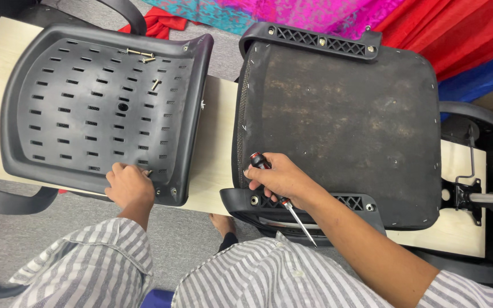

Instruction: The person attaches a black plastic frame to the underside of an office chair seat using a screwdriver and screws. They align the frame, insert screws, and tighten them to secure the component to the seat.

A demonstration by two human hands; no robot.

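Note:
My left hand (128, 185) rests on the near edge of a black slotted plastic chair shell (52, 108), fingers curled at a small screw by the rim. Loose screws (141, 55) lie on the shell's far part. My right hand (279, 178) grips a screwdriver (259, 161) with a red and black handle, its metal shaft pointing back toward my body. That hand sits on the near edge of an upturned black chair seat (343, 125), beside a black plastic armrest bracket (246, 201).
Both chair parts lie on a pale wooden table (215, 142). A second bracket (315, 40) runs along the seat's far edge. A chair mechanism with a lever (469, 191) sits at right. Bright red, pink and blue cloth (429, 28) lies beyond. Grey floor below.

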